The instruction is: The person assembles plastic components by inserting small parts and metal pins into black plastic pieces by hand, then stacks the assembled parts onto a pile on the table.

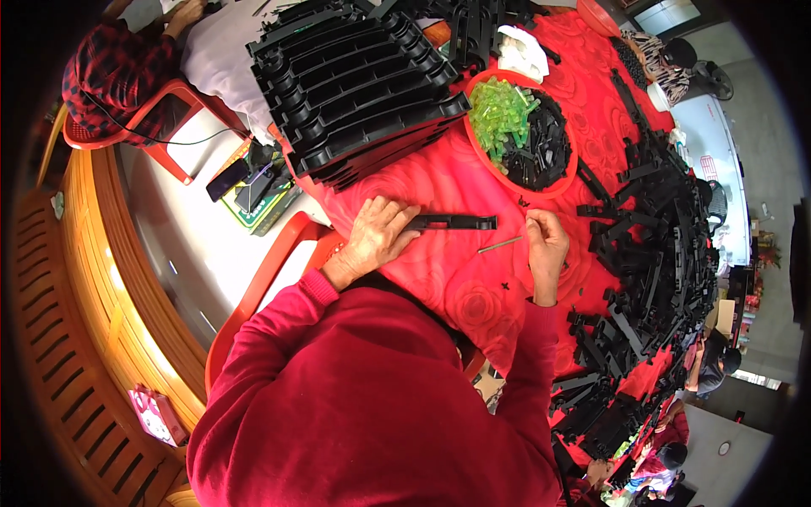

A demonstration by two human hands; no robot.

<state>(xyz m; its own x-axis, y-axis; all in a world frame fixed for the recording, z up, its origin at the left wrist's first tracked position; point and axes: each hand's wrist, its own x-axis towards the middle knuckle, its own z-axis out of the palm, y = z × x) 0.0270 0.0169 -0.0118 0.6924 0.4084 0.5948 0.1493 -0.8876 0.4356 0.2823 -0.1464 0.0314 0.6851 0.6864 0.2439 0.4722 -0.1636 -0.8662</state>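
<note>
My left hand (378,235) lies over one end of a long, narrow black plastic piece (460,222), its fingers closed around it on the red tablecloth. To the right, my right hand (547,247) has thumb and forefinger pinched together. Whatever sits between those fingertips is too small to make out. A thin metal rod (500,244) points from beside this hand toward the lower left; whether the hand touches it cannot be told. Just beyond the pinch is a tiny black piece (524,202), with another small black bit (506,286) nearer me.
Stacked black plastic frames (363,93) rise at the far left. A red basin (568,173) holds green translucent pieces (500,114) and black pieces (545,144). Heaped black plastic parts (646,270) cover the right side. Other people sit around the table; a red chair (253,296) stands left.
</note>
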